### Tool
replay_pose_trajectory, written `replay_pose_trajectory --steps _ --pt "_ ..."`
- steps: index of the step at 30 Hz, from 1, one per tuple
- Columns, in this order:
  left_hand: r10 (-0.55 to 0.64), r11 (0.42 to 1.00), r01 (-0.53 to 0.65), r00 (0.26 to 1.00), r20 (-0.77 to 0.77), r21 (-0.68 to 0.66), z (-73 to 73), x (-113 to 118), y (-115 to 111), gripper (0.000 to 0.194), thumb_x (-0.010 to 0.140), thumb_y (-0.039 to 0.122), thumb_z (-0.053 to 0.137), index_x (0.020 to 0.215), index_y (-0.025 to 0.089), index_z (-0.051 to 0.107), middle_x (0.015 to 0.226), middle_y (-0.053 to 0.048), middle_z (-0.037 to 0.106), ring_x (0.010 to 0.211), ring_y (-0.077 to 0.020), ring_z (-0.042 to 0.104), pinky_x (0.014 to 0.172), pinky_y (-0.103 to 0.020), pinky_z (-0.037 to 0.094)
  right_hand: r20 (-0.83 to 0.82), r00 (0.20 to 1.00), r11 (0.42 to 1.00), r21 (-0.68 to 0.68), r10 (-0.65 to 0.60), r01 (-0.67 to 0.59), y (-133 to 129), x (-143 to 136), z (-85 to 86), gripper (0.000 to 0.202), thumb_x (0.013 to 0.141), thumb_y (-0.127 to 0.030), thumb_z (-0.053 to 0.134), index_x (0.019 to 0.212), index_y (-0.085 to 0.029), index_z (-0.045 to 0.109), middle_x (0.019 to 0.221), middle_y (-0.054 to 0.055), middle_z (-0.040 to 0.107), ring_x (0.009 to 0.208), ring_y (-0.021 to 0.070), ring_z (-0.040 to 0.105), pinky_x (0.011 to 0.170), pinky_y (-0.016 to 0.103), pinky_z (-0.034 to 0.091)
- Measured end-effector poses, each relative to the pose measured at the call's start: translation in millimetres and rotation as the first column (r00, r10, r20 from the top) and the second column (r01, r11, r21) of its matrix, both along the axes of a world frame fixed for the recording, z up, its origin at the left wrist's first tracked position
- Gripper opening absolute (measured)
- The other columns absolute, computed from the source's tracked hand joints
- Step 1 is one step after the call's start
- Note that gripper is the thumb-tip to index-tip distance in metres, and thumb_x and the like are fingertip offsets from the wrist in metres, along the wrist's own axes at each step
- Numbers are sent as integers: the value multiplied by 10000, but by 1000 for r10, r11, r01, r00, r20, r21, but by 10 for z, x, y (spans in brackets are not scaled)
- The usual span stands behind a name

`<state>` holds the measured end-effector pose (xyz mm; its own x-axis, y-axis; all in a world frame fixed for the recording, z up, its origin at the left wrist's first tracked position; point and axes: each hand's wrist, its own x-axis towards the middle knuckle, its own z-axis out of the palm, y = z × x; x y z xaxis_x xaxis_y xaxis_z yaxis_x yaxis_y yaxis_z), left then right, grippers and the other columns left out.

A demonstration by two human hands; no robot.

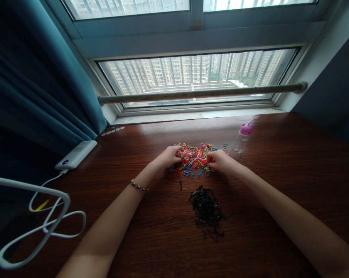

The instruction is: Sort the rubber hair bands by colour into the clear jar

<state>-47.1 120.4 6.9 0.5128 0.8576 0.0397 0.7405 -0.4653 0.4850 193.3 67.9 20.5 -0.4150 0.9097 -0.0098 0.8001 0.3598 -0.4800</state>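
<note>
In front of me, the dark reddish-brown wooden tabletop [151,235] bears a heap of small multicoloured loops [193,155], a black tangled pile [206,208] and a clear pink-lidded bottle [241,142].

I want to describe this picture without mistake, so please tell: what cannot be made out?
All in the head view:
- Left hand: its hold, lost among colourful pieces.
- Right hand: its hold, hidden by its fingers.
- Black pile: single pieces, dark and overlapping.
- White cable: one end, cut by left edge.
- Bottle: any contents, too small.
</note>
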Motion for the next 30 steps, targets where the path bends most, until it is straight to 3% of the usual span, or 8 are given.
replay_pose_trajectory --steps 4,7,14,18,21,25,27,30 --pt "-19 1000 15 982 186 19 -22 72 -17 323 677 202 539 988 158 614 812 -24 647 745 -166 582 666 -246 450 -307 950 994 107 48 -16 81 28 -58 185 676 -60 517 766 -143 655 729 19 665 670 120 597 607 196 438" --pt "-54 997 70 927 372 -30 30 72 -16 397 687 201 559 1081 165 572 957 -53 639 848 -179 589 733 -273 471 -421 905 984 178 61 16 107 60 -49 157 702 -103 541 808 -145 648 760 19 668 684 123 604 620 204 451" --pt "18 992 64 787 617 -110 42 -33 84 530 681 110 537 1201 152 443 1057 -112 592 899 -183 606 824 -374 480 -213 977 946 314 -18 86 161 220 35 121 756 -191 547 785 -178 663 770 31 666 689 143 601 655 233 448" --pt "43 982 88 749 661 -164 -11 -76 152 520 651 69 504 1165 122 449 1046 -124 593 946 -198 592 860 -398 462 -59 993 938 327 -102 116 220 293 -45 199 787 -227 518 936 -168 635 942 75 640 873 182 576 791 271 431" --pt "40 988 69 758 652 -141 -17 -103 186 496 647 65 485 1140 109 462 1074 -131 583 1021 -207 554 903 -397 432 96 980 946 293 -174 140 244 290 -198 383 797 -322 513 1136 -147 538 1188 139 519 1103 252 451 918 352 361" --pt "142 984 -174 881 451 29 -57 -105 195 413 706 127 484 1119 108 493 1155 -131 541 1108 -230 482 972 -402 355 209 942 948 235 -264 213 208 204 -378 556 813 -492 419 1260 -163 422 1320 172 373 1200 342 323 944 482 300" --pt "189 966 -235 927 325 106 -109 -59 168 392 752 214 495 1126 96 496 1169 -146 525 1120 -251 463 978 -406 337 188 953 952 242 -237 189 169 136 -412 581 822 -506 388 1283 -152 391 1327 177 361 1219 334 302 969 482 275" --pt "115 986 -139 966 231 92 -179 67 79 400 807 317 458 1143 103 486 1154 -148 532 1102 -250 473 952 -392 358 99 992 962 270 -79 50 98 19 -401 577 847 -477 360 1302 -123 353 1330 178 359 1240 274 294 1009 424 263"
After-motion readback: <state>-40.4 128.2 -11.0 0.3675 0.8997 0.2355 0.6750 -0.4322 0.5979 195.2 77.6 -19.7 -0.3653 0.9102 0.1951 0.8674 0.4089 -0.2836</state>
